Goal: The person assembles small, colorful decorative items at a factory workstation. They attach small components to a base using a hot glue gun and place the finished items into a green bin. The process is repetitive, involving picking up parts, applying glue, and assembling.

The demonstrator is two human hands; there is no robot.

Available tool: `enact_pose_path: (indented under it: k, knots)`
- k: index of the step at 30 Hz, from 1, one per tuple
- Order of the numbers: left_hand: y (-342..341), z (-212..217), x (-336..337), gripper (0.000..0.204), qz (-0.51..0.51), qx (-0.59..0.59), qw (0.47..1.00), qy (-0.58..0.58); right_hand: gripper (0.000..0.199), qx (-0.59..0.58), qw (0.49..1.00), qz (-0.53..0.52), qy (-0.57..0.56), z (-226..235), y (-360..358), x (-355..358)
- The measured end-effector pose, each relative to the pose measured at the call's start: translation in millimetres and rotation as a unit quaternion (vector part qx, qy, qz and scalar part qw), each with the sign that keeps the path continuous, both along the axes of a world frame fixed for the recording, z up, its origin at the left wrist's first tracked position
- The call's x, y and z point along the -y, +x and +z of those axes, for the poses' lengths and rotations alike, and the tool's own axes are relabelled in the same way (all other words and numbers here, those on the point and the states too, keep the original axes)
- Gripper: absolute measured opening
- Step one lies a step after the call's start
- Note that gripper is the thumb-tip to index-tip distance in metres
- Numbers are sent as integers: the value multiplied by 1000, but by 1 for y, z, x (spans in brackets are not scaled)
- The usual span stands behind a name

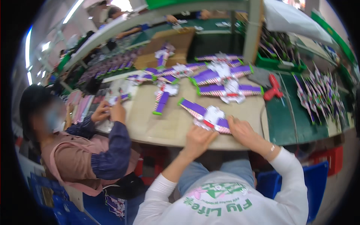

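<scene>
Near the table's front edge I hold a toy wing pack point(213, 114), with a white body, a red middle and purple wings tipped in green. My left hand point(201, 141) is closed on the near side of its white body, fingertips partly hidden. The short right wing is pinched by my right hand point(242, 131). Just beyond lie several similar wing packs point(230, 88), some overlapping, on the beige tabletop point(142, 116). Another wing pack point(165, 93) rests to the left with one wing pointing toward me.
A red glue gun point(273, 88) lies on the right. Behind it, a green crate point(279, 62) holds many wing packs; another pile point(320, 95) sits on the green surface. At left, a co-worker point(78, 150) handles a similar part. A post point(253, 32) stands behind the table.
</scene>
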State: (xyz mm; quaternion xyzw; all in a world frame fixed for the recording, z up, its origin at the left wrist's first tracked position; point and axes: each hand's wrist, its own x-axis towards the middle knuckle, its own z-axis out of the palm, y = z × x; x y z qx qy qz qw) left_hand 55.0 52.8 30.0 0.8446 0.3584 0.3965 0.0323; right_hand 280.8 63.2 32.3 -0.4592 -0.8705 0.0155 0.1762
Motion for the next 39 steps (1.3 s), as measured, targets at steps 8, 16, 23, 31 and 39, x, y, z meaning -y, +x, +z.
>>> enact_pose_path:
  k: [8, 16, 23, 31, 39]
  knots:
    - [1, -18, -12, 21, 27, 337, 871, -358, 32, 136, 991, -12, -2, 13, 3, 2]
    - [-16, -13, 24, 68, 14, 60, 998, -26, 70, -197, 967, 113, -115, 31, -25, 10]
    - [-20, -34, 31, 36, 100, 79, 989, -75, 37, -461, 836, -11, -298, -5, -33, 2]
    - [8, -22, 30, 17, -44, 355, 854, -377, 59, -233, 964, -27, -126, -1, -46, 14]
    - [13, -36, 21, 15, -20, 360, 855, -372, 42, -341, 916, 57, -204, 9, -31, 8]
